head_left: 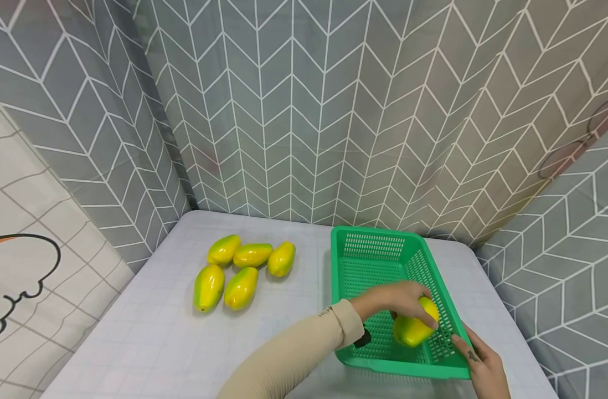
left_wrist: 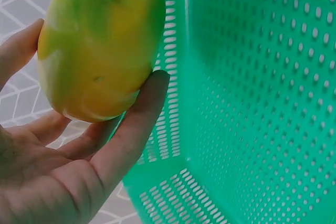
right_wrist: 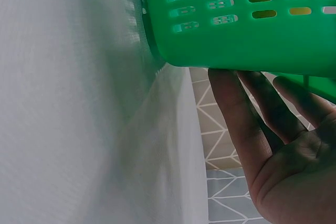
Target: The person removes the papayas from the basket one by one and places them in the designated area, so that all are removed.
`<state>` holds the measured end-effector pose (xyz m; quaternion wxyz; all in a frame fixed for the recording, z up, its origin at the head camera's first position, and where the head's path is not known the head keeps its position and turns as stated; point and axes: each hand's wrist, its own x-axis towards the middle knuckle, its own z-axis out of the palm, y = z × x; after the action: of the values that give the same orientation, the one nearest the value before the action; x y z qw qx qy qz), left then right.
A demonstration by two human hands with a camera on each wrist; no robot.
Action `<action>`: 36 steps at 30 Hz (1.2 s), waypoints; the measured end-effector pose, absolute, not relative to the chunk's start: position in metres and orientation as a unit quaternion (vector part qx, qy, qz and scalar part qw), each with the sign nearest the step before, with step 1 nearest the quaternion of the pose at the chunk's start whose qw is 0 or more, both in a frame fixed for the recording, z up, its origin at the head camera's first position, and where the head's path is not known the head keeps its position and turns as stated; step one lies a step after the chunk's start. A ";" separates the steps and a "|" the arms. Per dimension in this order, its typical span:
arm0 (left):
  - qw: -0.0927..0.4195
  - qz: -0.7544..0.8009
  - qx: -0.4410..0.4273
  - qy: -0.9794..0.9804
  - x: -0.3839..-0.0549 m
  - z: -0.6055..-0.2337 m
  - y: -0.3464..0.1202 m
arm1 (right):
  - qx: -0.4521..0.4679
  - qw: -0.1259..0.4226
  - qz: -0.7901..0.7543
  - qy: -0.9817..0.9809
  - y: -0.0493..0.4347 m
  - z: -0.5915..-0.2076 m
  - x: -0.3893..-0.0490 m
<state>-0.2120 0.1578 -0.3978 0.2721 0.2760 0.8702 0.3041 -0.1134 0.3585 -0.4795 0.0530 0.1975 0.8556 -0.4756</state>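
Note:
My left hand (head_left: 403, 299) reaches into the green plastic basket (head_left: 393, 366) and grips a yellow-green papaya (head_left: 415, 331) near its right front part. In the left wrist view the fingers and thumb lie around the papaya (left_wrist: 102, 51), its dark stem end showing. From the head view I cannot tell whether the fruit touches the basket floor. My right hand (head_left: 487, 363) holds the basket's rim at the front right corner, thumb over the edge. The right wrist view shows that hand's fingers (right_wrist: 231, 98) under the rim, outside the basket wall (right_wrist: 231, 40).
Several more papayas (head_left: 241, 288) lie grouped on the white-covered table (head_left: 159, 338), left of the basket. Grey patterned curtains (head_left: 294, 122) hang behind and along the sides. The basket stands near the table's right side.

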 end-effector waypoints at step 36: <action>0.238 0.417 0.246 0.842 -0.240 -0.369 0.073 | 0.196 0.050 -0.468 0.860 0.358 -0.480 -0.114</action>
<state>-0.2398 0.0727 -0.3686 0.2379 0.2460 0.8418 0.4174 -0.1137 0.3579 -0.4797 0.0504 0.1960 0.8600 -0.4684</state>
